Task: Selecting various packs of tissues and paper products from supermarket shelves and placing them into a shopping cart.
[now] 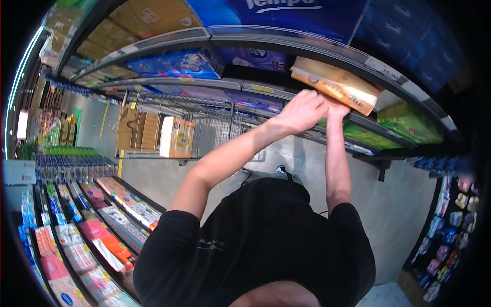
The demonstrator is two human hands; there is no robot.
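An orange-and-cream package (335,87) lies tilted at the front of a shelf, partly under the shelf edge above. My right hand (336,106) is beneath its near side, gripping it, with the fingers mostly hidden by the package. My left hand (307,110) is just beside it, fingers bent and held together at the package's lower edge; what they hold is not clear.
A wire shopping cart (220,128) with a cardboard box (133,130) and a cream package (176,137) stands left. Shelving (243,84) carries blue, purple and green packs (406,123). More goods (110,245) line the lower left and right. Grey floor (388,215) runs underfoot.
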